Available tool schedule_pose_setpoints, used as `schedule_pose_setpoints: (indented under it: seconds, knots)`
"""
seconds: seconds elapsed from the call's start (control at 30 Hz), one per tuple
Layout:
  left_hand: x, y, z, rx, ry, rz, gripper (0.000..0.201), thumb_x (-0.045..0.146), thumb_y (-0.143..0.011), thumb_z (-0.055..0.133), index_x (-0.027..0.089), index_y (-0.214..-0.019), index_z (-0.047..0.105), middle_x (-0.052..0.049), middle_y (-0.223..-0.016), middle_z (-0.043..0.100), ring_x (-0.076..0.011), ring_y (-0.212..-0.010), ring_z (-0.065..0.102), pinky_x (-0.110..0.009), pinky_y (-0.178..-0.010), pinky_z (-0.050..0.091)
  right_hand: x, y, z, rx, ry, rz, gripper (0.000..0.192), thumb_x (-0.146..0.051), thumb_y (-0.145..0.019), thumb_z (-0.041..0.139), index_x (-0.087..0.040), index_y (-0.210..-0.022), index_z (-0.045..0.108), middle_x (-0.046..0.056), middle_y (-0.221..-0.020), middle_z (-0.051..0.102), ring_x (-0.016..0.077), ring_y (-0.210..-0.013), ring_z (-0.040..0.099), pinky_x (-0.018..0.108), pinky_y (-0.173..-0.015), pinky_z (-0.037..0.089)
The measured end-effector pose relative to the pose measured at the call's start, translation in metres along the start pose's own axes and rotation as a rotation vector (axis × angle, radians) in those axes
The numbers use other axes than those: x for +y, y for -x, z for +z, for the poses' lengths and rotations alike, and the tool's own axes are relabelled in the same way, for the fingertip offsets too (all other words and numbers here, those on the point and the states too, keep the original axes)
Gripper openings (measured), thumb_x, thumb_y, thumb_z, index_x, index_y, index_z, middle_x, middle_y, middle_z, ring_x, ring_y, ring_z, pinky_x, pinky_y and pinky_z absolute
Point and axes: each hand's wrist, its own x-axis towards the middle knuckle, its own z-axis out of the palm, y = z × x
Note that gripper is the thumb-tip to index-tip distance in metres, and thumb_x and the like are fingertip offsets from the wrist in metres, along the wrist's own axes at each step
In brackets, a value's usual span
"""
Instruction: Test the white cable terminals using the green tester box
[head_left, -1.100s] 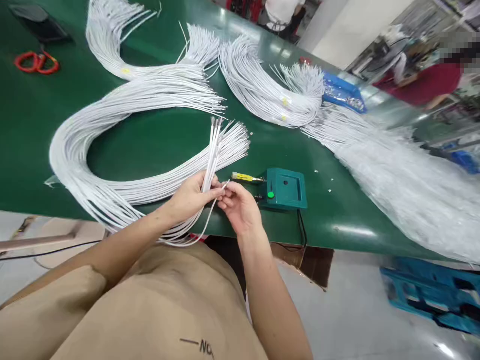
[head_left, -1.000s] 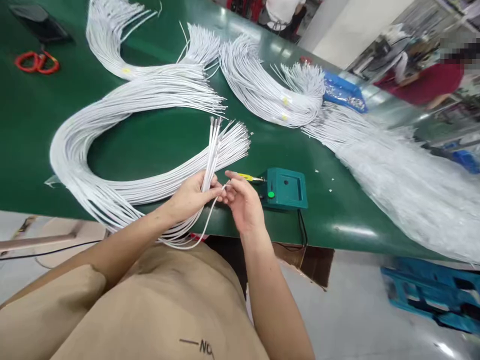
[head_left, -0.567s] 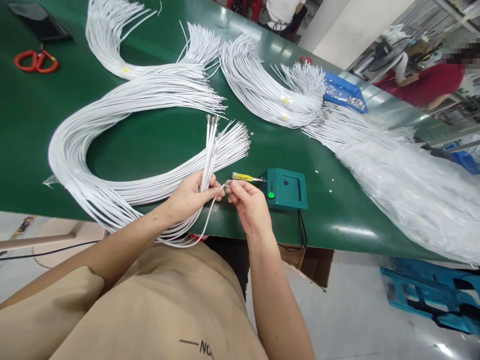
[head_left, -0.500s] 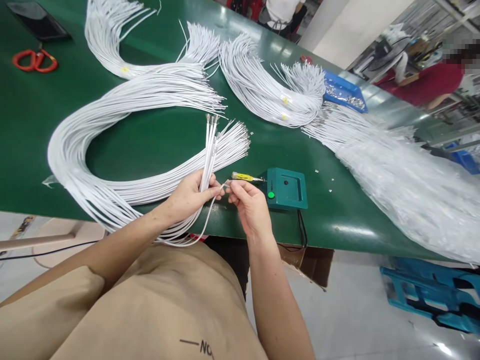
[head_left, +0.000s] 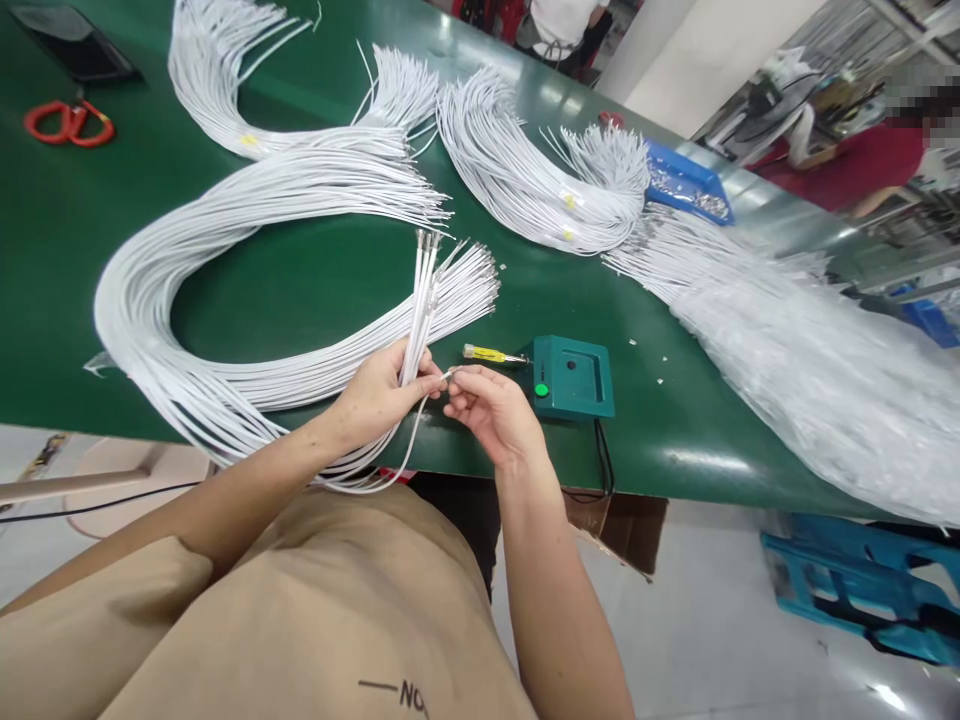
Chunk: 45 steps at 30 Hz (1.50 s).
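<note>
My left hand point(head_left: 394, 392) is closed around a few white cables point(head_left: 421, 300) that stand up past the thumb with metal-tipped ends. Between its thumb and fingertip it also pinches one single white cable point(head_left: 414, 440), which loops down toward my lap. The fingers of my right hand point(head_left: 491, 405) are pinched at that cable's end, touching the left fingertips; the small tip there is mostly hidden. Behind the hands lies a large curved bundle of white cables point(head_left: 135, 290). Just beyond the right hand are a yellow-handled screwdriver point(head_left: 487, 354) and a green device point(head_left: 574, 375) with a bright green button.
More white cable bundles point(head_left: 517, 180) lie across the green table point(head_left: 330, 285). A blue tray point(head_left: 686, 180) holds small metal parts. Clear plastic point(head_left: 832, 370) covers cables at right. Red-handled scissors point(head_left: 71, 122) and a dark phone-like object point(head_left: 75, 45) lie far left. A person in red point(head_left: 847, 165) sits beyond.
My right hand has shifted slightly left, closer against the left fingertips, and its fingers now cover more of the cable's end. The left hand stays almost still.
</note>
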Motion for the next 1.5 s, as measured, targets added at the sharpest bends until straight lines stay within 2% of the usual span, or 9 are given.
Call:
schedule_pose_setpoints:
  seconds: [0.2, 0.33, 0.47, 0.57, 0.63, 0.77, 0.97, 1.1, 1.5]
  knots:
    - [-0.003, -0.003, 0.002, -0.040, 0.066, -0.024, 0.015, 0.028, -0.077, 0.064, 0.017, -0.078, 0.053, 0.000, -0.073, 0.065, -0.0143, -0.069, 0.061, -0.029, -0.068, 0.046, 0.003, -0.001, 0.001, 0.129, 0.299, -0.286, 0.025, -0.038, -0.074, 0.067, -0.018, -0.089, 0.068, -0.001, -0.078, 0.065, 0.0104, -0.066, 0.056, 0.025, -0.067, 0.048]
    - [-0.005, -0.007, 0.004, -0.100, 0.333, -0.125, 0.022, 0.026, -0.074, 0.069, 0.017, -0.085, 0.053, 0.003, -0.069, 0.060, -0.0105, -0.060, 0.057, -0.024, -0.057, 0.044, 0.009, -0.004, 0.000, 0.120, 0.631, -0.448, 0.017, -0.033, -0.080, 0.060, -0.018, -0.075, 0.064, 0.001, -0.075, 0.066, 0.0147, -0.070, 0.059, 0.028, -0.071, 0.047]
    - [-0.003, -0.014, 0.003, -0.198, 0.577, -0.257, 0.044, 0.020, -0.071, 0.072, 0.017, -0.112, 0.057, 0.003, -0.074, 0.059, -0.0101, -0.069, 0.059, -0.020, -0.057, 0.043, 0.011, -0.007, -0.007, 0.201, 1.107, -0.805, 0.024, -0.026, -0.091, 0.044, -0.019, -0.074, 0.061, 0.004, -0.078, 0.062, 0.0174, -0.078, 0.056, 0.030, -0.077, 0.044]
    - [-0.001, -0.021, 0.004, -0.264, 0.613, -0.318, 0.044, 0.018, -0.071, 0.072, 0.016, -0.114, 0.062, 0.002, -0.075, 0.057, -0.0088, -0.068, 0.057, -0.020, -0.057, 0.042, 0.003, -0.009, -0.015, 0.108, 1.511, -0.958, 0.032, -0.022, -0.094, 0.035, -0.018, -0.076, 0.061, 0.009, -0.083, 0.061, 0.0210, -0.084, 0.052, 0.034, -0.082, 0.039]
    - [-0.002, -0.026, 0.006, -0.271, 0.592, -0.311, 0.041, 0.019, -0.071, 0.072, 0.016, -0.111, 0.065, 0.001, -0.076, 0.057, -0.0089, -0.068, 0.056, -0.020, -0.057, 0.042, -0.008, -0.011, -0.022, 0.059, 1.653, -0.958, 0.030, -0.023, -0.095, 0.035, -0.017, -0.084, 0.063, 0.010, -0.089, 0.064, 0.0224, -0.087, 0.051, 0.035, -0.083, 0.037]
    - [-0.005, -0.036, 0.014, -0.179, 0.502, -0.231, 0.046, 0.023, -0.068, 0.074, 0.015, -0.113, 0.064, 0.001, -0.081, 0.056, -0.0101, -0.069, 0.059, -0.022, -0.059, 0.045, -0.037, -0.021, -0.039, 0.191, 1.682, -0.899, 0.024, -0.022, -0.092, 0.044, -0.016, -0.109, 0.059, 0.011, -0.109, 0.065, 0.0251, -0.102, 0.050, 0.037, -0.086, 0.035]
    - [-0.004, -0.047, 0.026, -0.099, 0.326, -0.230, 0.041, 0.022, -0.068, 0.072, 0.012, -0.107, 0.064, 0.001, -0.081, 0.056, -0.0125, -0.066, 0.065, -0.026, -0.062, 0.050, -0.057, -0.037, -0.053, 0.026, 1.805, -0.690, 0.018, -0.016, -0.088, 0.048, -0.018, -0.078, 0.064, 0.005, -0.077, 0.068, 0.0208, -0.079, 0.055, 0.037, -0.086, 0.035]
    - [-0.009, -0.052, 0.029, -0.069, 0.267, -0.238, 0.040, 0.021, -0.069, 0.071, 0.013, -0.108, 0.063, 0.002, -0.080, 0.057, -0.0149, -0.070, 0.068, -0.028, -0.066, 0.052, -0.057, -0.036, -0.055, -0.042, 1.777, -0.679, 0.005, -0.013, -0.079, 0.060, -0.018, -0.077, 0.061, 0.003, -0.075, 0.066, 0.0190, -0.077, 0.053, 0.037, -0.089, 0.034]
    - [-0.015, -0.055, 0.034, -0.020, 0.124, -0.240, 0.040, 0.025, -0.068, 0.071, 0.012, -0.106, 0.064, -0.001, -0.078, 0.066, -0.0189, -0.073, 0.071, -0.034, -0.073, 0.057, -0.050, -0.042, -0.061, -0.003, 1.778, -0.725, 0.017, -0.008, -0.084, 0.046, -0.020, -0.082, 0.059, 0.003, -0.072, 0.064, 0.0182, -0.070, 0.054, 0.038, -0.097, 0.034]
